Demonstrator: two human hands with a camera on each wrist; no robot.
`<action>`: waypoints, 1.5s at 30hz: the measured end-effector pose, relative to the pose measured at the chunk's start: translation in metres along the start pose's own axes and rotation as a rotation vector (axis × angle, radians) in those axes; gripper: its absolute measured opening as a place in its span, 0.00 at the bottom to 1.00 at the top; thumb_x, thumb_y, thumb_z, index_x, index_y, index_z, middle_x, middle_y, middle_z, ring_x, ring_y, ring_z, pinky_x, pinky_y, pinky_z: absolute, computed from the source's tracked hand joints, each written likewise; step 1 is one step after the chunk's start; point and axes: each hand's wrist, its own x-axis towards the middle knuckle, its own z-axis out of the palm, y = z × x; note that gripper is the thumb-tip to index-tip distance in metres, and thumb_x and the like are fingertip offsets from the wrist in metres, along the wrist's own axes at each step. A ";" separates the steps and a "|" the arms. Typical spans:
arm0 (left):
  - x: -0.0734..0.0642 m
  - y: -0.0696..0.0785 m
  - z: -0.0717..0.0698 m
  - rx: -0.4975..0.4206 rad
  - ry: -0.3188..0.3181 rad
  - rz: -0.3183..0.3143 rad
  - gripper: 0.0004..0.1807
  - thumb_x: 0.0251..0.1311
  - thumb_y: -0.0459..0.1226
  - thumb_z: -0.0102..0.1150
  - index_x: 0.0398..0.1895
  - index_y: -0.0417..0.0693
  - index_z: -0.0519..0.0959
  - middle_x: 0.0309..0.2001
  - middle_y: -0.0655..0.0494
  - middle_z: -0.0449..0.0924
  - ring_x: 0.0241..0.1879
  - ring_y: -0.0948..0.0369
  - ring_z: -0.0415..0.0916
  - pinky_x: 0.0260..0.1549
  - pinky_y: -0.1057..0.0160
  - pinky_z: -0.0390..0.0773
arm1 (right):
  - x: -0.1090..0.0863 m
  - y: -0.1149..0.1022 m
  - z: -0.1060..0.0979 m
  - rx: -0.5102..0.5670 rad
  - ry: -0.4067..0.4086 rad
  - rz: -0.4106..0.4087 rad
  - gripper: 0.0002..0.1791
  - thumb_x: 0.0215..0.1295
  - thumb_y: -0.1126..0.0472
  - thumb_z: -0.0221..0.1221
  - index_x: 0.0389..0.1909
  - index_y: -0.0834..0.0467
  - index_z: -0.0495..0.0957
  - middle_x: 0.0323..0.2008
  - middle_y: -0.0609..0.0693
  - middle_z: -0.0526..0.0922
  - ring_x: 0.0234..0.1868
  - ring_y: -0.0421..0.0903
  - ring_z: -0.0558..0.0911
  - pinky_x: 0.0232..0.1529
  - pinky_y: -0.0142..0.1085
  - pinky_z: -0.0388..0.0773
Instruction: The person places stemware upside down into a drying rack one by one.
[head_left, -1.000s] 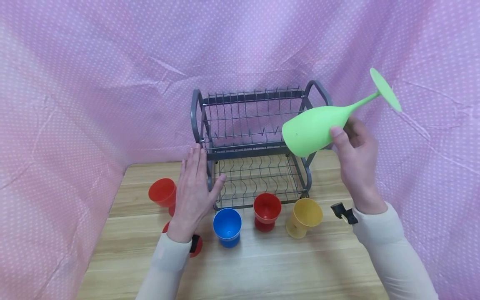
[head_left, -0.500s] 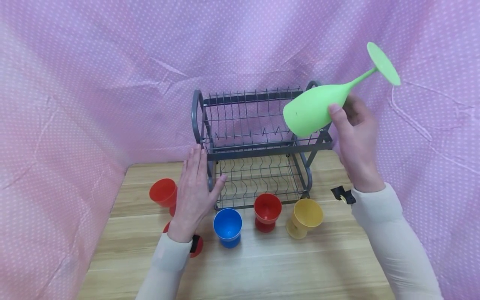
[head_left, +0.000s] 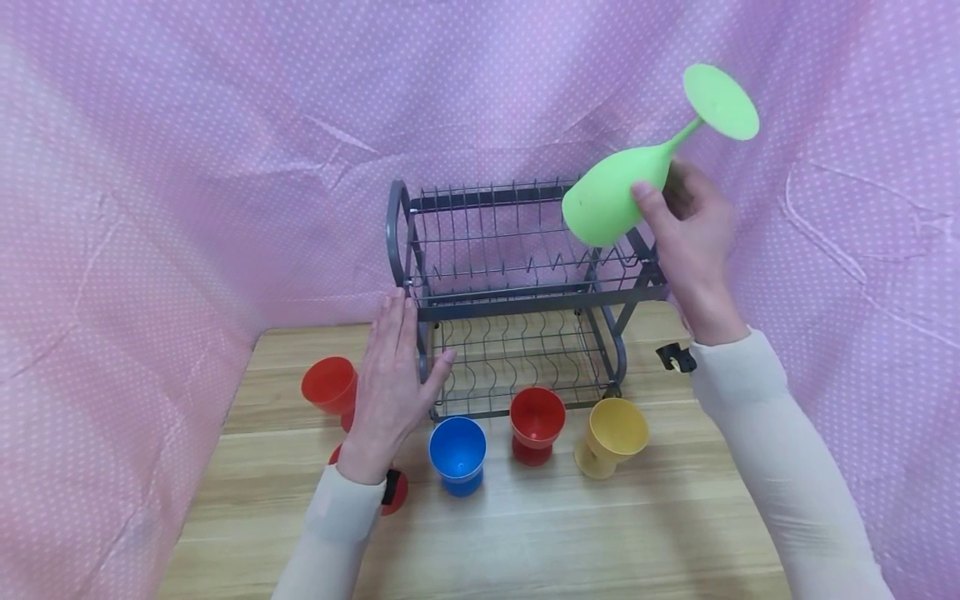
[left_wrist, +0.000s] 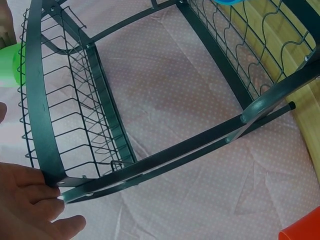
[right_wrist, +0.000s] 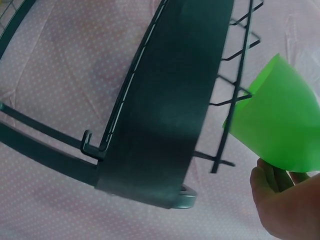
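My right hand [head_left: 693,237] grips a lime-green wine glass [head_left: 611,196] by its bowl. The glass is tilted, mouth down and to the left, its round foot up at the right. It is over the right part of the upper tier of a dark two-tier dish rack [head_left: 540,307]; in the right wrist view its rim [right_wrist: 250,112] is close by the wire edge, and whether they touch I cannot tell. My left hand [head_left: 388,375], fingers straight, rests against the rack's left side. At the rack's corner the left wrist view has those fingers [left_wrist: 42,192].
Along the rack's front stand a blue goblet [head_left: 458,450], a red goblet [head_left: 537,412] and a yellow goblet [head_left: 618,427]. Left of my left hand is another red goblet [head_left: 328,383]; a red piece [head_left: 397,493] is partly hidden beneath that wrist. Pink dotted cloth [head_left: 480,83] hangs around the wooden table.
My right hand has raised the green wine glass, then moved it left over the upper tier, tipping its mouth further down. The left hand has stayed at the rack's side.
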 end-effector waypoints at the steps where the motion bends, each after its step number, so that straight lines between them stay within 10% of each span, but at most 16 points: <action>1: 0.000 0.000 0.000 0.000 -0.001 -0.001 0.46 0.72 0.57 0.52 0.82 0.40 0.52 0.83 0.46 0.45 0.82 0.48 0.42 0.78 0.45 0.50 | 0.002 0.001 0.000 -0.030 -0.004 0.004 0.30 0.67 0.50 0.69 0.67 0.57 0.77 0.64 0.57 0.80 0.63 0.48 0.79 0.69 0.38 0.72; 45: -0.001 0.000 0.000 -0.029 0.002 0.003 0.46 0.71 0.55 0.55 0.81 0.37 0.54 0.83 0.45 0.46 0.82 0.48 0.43 0.78 0.48 0.49 | 0.035 0.027 0.009 -0.475 -0.327 0.172 0.42 0.73 0.42 0.61 0.78 0.61 0.62 0.73 0.64 0.69 0.69 0.60 0.75 0.70 0.50 0.71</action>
